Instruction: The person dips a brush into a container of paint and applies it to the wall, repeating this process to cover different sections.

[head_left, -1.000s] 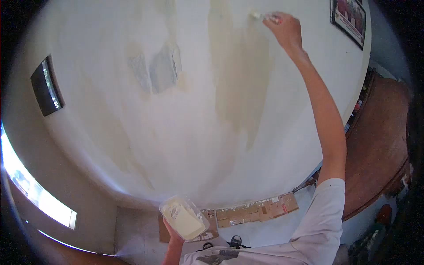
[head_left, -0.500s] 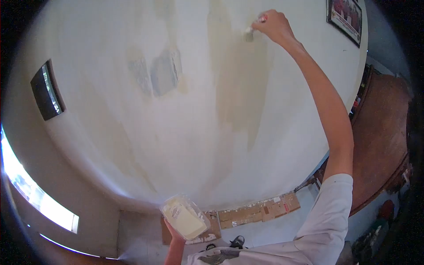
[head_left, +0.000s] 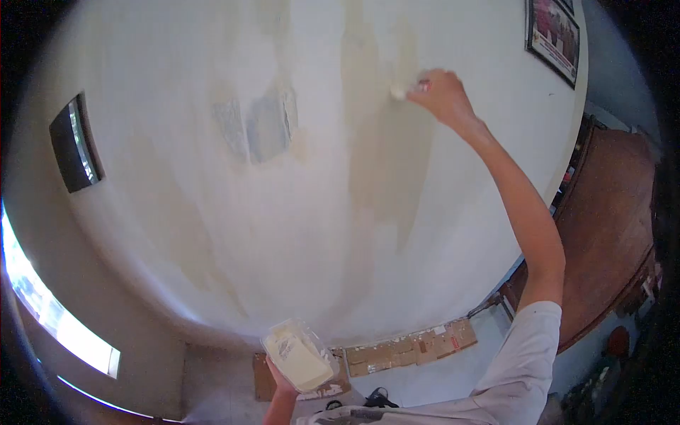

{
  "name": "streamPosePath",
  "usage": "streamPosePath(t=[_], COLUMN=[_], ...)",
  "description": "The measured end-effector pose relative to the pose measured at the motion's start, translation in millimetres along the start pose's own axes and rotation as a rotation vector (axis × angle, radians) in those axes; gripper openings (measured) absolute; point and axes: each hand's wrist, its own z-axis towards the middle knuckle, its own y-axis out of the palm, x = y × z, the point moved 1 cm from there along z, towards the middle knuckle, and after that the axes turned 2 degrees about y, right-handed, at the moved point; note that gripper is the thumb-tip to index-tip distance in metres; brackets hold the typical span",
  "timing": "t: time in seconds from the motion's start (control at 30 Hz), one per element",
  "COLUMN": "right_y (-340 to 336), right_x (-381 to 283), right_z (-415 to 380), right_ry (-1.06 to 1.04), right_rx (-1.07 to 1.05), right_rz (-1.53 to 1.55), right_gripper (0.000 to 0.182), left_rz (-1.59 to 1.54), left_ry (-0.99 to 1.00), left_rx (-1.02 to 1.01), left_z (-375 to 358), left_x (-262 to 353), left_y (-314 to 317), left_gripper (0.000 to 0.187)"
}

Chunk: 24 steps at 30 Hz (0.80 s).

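Note:
At the upper right of the wall (head_left: 297, 212), my right hand (head_left: 446, 99) is closed round a small paintbrush (head_left: 399, 93). The pale bristle end is against or very close to the wall, beside a tan streak. Most of the handle is hidden in my fingers. Low in the view, my left hand (head_left: 282, 382) supports a clear plastic tub (head_left: 331, 375) from its near left side. Cream-coloured paint (head_left: 304, 361) fills the tub, with smears up its inner wall. My left fingers are mostly hidden beneath it.
Flattened cardboard (head_left: 411, 354) lies along the wall's foot, spotted with white. A grey patch (head_left: 269, 127) marks the wall. A framed picture (head_left: 554, 42) hangs at upper right and a dark screen-like panel (head_left: 73, 145) at left. Brown wooden furniture (head_left: 609, 212) stands at right.
My right hand has come down the wall with the paintbrush, along the tan streak. My left hand and the tub stay nearly in place. The view has shifted slightly.

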Motion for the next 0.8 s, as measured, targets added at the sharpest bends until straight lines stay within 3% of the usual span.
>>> streamPosePath(t=[0.13,0.23,0.3,0.37,0.57,0.77,0.8], right_y=[12.6,-2.3,-2.1,-23.3,-55.6,-46.1,-48.3], right_x=[6.2,19.2,47.9,47.8,37.1,35.8,31.2], right_z=[-27.5,-7.6,22.6,43.8,66.9,47.3,42.3], right_ry=[0.021,0.157,0.024,0.132,0.116,-0.014,0.022], right_rx=[-0.284,-0.35,-0.065,0.218,0.524,0.207,0.02], right_rz=[0.06,0.122,-0.104,-0.014,0.122,-0.007,0.043], right_gripper=[0.031,0.033,0.035,0.036,0.037,0.034,0.032], left_rz=[-0.001,-0.007,-0.019,-0.035,-0.064,-0.055,-0.055], left_ry=[-0.038,-0.022,-0.003,0.011,0.023,0.015,-0.006], left_rx=[-0.024,-0.029,-0.037,0.002,0.041,0.008,-0.002], left_z=[4.9,8.3,8.7,9.9,8.4,7.8,5.8], left_x=[-4.1,-3.2,-5.3,-5.3,-10.7,-8.1,-6.4], left_y=[-19.7,-17.4,-11.2,-9.1,-28.5,-7.4,-2.7], left_gripper=[0.069,0.068,0.067,0.067,0.066,0.068,0.069])
